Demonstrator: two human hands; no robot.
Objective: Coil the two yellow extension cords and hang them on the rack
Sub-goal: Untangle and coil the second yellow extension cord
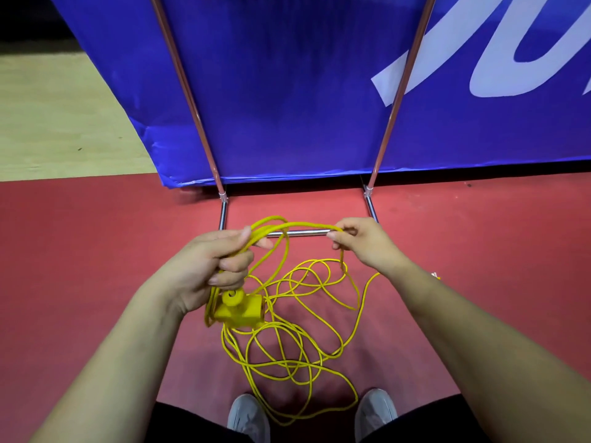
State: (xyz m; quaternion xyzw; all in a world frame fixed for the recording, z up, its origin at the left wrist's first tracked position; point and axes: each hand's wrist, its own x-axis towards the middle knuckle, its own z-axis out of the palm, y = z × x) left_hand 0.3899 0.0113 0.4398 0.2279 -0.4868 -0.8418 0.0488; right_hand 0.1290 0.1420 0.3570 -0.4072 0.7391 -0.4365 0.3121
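Yellow cord (pixel 307 318) lay mostly in a loose tangle on the red floor (pixel 96 251), just in front of the rack's chrome base bar (pixel 300 232), with its socket block (pixel 240 310) hanging below the left hand (pixel 220 260). That hand was closed around a few gathered loops. The right hand (pixel 358 241) pinched the strand over the bar, feeding the next loop.

The overlapping turns near the bar could likely pull into a knot if drawn quickly. The swinging block might drag loops out of the left grip. A trailing loop lay between the shoes (pixel 249 417), so it might snag underfoot. Only one cord was clearly visible.
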